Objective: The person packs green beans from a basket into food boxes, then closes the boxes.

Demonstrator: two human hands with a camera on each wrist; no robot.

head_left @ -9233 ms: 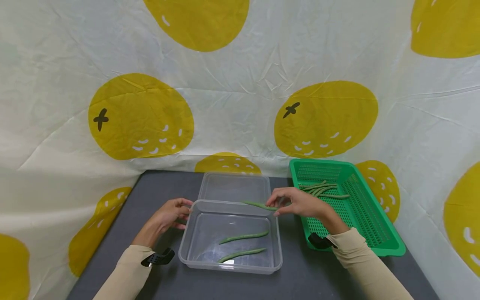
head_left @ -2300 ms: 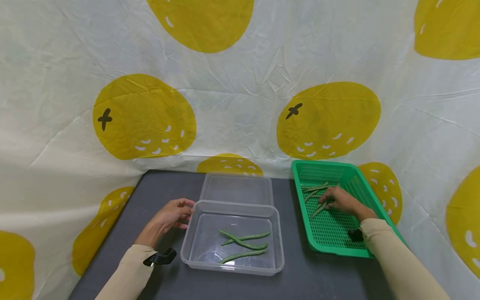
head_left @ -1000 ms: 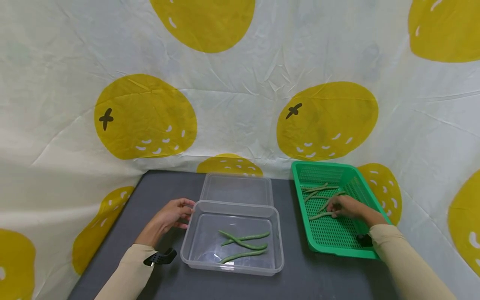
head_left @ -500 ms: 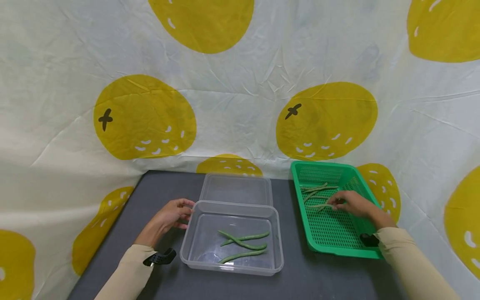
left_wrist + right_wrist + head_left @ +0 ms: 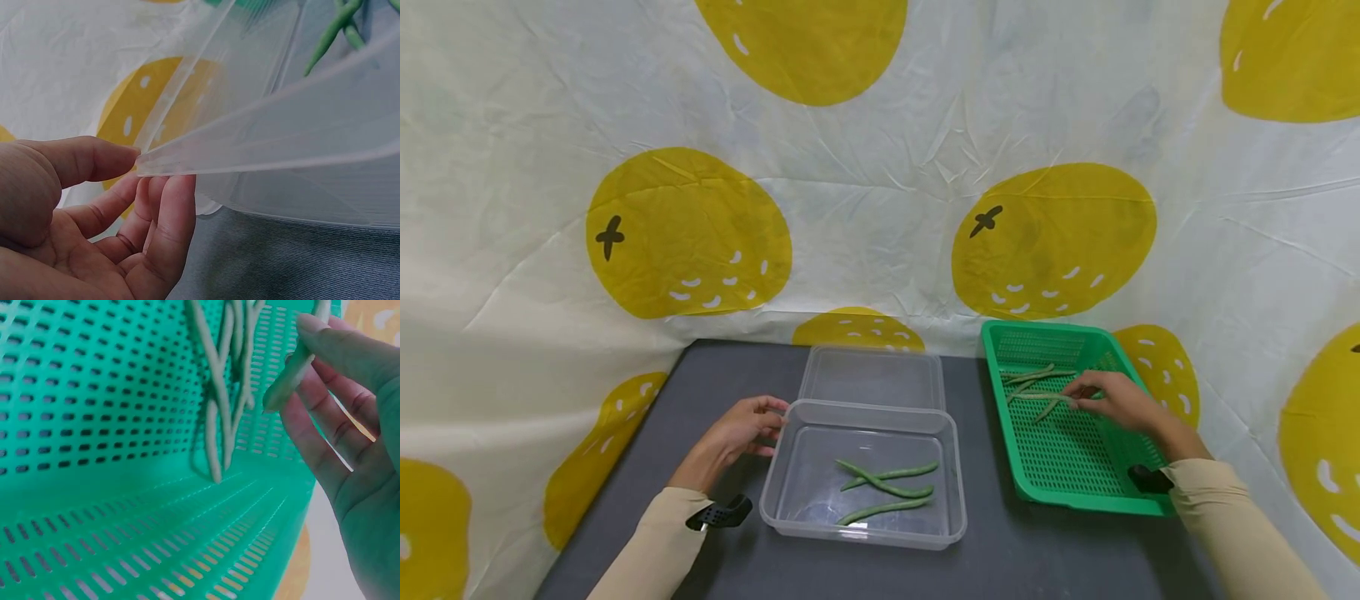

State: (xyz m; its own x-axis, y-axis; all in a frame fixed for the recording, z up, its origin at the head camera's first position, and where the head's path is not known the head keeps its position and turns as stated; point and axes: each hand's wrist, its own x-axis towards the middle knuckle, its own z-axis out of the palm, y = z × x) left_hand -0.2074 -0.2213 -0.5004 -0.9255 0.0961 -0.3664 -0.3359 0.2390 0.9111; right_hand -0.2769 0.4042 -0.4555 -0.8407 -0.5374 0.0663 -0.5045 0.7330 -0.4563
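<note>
My left hand (image 5: 741, 437) pinches the corner rim of a clear plastic container (image 5: 269, 131), thumb above and fingers below in the left wrist view. Three green beans (image 5: 891, 507) lie on the container's floor, two of them crossed. Over the green basket (image 5: 1078, 471) at the right, my right hand (image 5: 1116, 402) holds one green bean (image 5: 289, 384) between thumb and fingertips. That bean is lifted off the basket's floor. Several other green beans (image 5: 215, 381) lie loosely crossed in the basket, below the hand.
Behind the container lies a clear lid (image 5: 872, 377) on the dark table (image 5: 737, 372). A strip of table separates container and basket. A white cloth (image 5: 865, 208) with yellow fruit prints hangs behind and at both sides.
The bean held by my right hand 9.2 seconds ago now lies in the container. Since then that hand has moved into the basket, gripped another bean and raised it. My left hand stays put.
</note>
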